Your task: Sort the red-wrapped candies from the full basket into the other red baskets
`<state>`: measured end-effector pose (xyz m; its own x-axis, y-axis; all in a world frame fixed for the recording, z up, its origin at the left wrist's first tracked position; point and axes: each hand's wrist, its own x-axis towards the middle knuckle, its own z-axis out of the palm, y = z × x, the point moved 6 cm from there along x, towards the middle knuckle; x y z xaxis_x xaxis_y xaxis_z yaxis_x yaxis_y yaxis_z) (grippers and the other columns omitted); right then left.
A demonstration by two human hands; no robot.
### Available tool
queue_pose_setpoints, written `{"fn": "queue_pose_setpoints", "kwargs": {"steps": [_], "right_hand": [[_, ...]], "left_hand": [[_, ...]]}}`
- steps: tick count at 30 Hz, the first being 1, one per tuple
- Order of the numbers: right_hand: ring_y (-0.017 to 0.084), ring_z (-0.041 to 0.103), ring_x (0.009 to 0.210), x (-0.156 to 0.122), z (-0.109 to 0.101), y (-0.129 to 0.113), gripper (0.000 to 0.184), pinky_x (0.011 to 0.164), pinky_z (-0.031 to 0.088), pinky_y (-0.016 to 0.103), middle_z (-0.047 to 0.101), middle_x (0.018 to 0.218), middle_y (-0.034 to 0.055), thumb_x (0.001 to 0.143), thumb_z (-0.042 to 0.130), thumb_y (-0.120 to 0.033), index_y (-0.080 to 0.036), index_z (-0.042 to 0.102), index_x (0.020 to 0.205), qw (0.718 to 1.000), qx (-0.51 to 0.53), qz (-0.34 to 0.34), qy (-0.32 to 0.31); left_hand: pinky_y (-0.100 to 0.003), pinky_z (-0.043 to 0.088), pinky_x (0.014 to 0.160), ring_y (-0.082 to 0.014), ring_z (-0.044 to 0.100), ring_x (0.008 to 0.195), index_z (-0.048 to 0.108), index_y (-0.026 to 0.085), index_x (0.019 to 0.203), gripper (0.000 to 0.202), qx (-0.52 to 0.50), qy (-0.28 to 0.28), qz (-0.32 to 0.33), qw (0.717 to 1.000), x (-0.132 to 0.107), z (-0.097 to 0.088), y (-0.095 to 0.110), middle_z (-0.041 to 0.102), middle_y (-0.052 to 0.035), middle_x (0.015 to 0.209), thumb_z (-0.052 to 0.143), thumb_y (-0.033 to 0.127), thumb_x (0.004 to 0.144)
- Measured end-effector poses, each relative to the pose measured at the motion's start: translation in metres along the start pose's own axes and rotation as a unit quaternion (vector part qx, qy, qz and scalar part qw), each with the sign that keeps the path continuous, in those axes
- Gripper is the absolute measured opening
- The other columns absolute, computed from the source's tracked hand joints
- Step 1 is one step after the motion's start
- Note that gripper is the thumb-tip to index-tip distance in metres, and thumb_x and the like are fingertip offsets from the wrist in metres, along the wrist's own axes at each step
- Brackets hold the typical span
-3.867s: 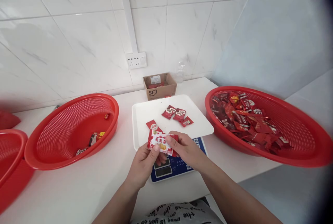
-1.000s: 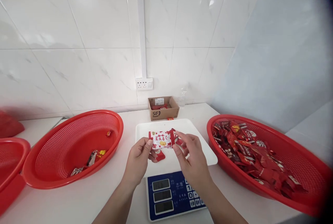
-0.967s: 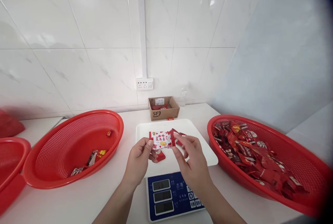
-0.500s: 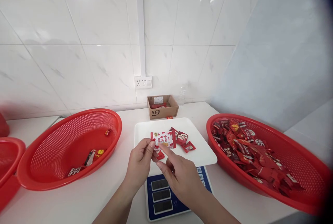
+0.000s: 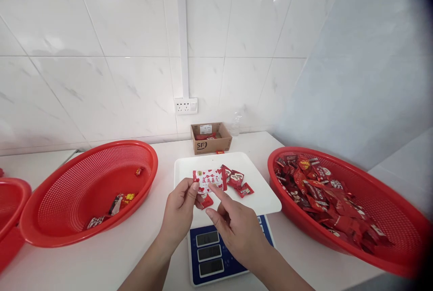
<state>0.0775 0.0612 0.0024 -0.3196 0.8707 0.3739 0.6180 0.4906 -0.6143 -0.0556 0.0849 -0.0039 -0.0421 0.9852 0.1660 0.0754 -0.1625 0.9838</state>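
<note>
Left mesh basket (image 5: 67, 191): only a few sweets in it. Your left hand (image 5: 179, 212) pinches the white-and-red packet (image 5: 207, 178) by its left end, above the scale tray (image 5: 264, 200). Your right hand (image 5: 237, 232) is empty, fingers loosely spread, forefinger just under the packet. Three small sweets (image 5: 237, 178) lie on the tray. Right basket (image 5: 389, 182) heaped, the bulk left there

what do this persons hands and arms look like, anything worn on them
Both the left hand and the right hand are bare: no gloves, rings or watch visible. Nails look short and unpainted. The forearms are bare too, with no sleeve in view.
</note>
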Motion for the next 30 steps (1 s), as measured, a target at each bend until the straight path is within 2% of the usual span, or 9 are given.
{"fn": "queue_pose_setpoints", "kwargs": {"steps": [11,15,22,24,27,30], "right_hand": [[0.016,0.057,0.056,0.001,-0.012,0.007,0.046,0.055,0.044,0.027,0.062,0.063,0.0003,0.091,0.039,-0.043,-0.020,0.049,0.129,0.999,0.017,0.038,0.020],[0.016,0.055,0.054,0.002,-0.016,0.009,0.043,0.052,0.042,0.027,0.060,0.060,0.0001,0.089,0.040,-0.044,-0.021,0.055,0.122,0.998,0.033,0.052,0.024],[0.015,0.052,0.056,0.002,-0.028,0.031,0.040,0.056,0.044,0.027,0.054,0.062,-0.0019,0.084,0.047,-0.047,-0.020,0.051,0.115,0.972,0.139,0.136,0.134],[0.014,0.051,0.056,0.004,-0.024,0.037,0.038,0.053,0.043,0.025,0.053,0.064,-0.0019,0.083,0.048,-0.050,-0.020,0.052,0.106,0.956,0.218,0.161,0.113],[0.010,0.045,0.050,0.006,-0.012,0.039,0.035,0.046,0.038,0.022,0.051,0.061,-0.0022,0.082,0.047,-0.055,-0.020,0.052,0.081,0.919,0.343,0.192,0.036],[0.008,0.041,0.047,0.007,-0.010,0.036,0.040,0.043,0.034,0.020,0.049,0.058,-0.0028,0.081,0.050,-0.055,-0.019,0.047,0.064,0.904,0.378,0.199,0.009]], "left_hand": [[-0.025,0.045,0.058,-0.0128,0.053,0.056,0.049,0.020,0.071,0.029,-0.016,-0.012,-0.003,1.000,0.002,0.001,-0.003,0.055,0.0028,0.059,0.046,0.045,0.086],[-0.025,0.046,0.057,-0.0127,0.053,0.055,0.051,0.019,0.072,0.030,-0.024,-0.007,-0.007,1.000,0.002,0.000,-0.004,0.055,0.0024,0.059,0.048,0.046,0.085],[-0.024,0.046,0.053,-0.0119,0.053,0.051,0.056,0.017,0.068,0.034,-0.063,-0.014,-0.038,0.997,0.002,-0.001,-0.004,0.057,0.0009,0.055,0.054,0.048,0.081],[-0.023,0.045,0.052,-0.0116,0.052,0.051,0.056,0.017,0.067,0.033,-0.082,-0.019,-0.048,0.995,0.002,0.000,-0.004,0.057,0.0008,0.055,0.055,0.048,0.080],[-0.022,0.043,0.051,-0.0112,0.052,0.051,0.057,0.017,0.068,0.033,-0.105,-0.027,-0.056,0.992,0.002,0.002,-0.006,0.058,0.0002,0.055,0.055,0.047,0.081],[-0.022,0.043,0.051,-0.0113,0.052,0.051,0.057,0.016,0.067,0.034,-0.099,-0.033,-0.060,0.993,0.002,0.002,-0.008,0.059,-0.0009,0.055,0.054,0.047,0.081]]}}
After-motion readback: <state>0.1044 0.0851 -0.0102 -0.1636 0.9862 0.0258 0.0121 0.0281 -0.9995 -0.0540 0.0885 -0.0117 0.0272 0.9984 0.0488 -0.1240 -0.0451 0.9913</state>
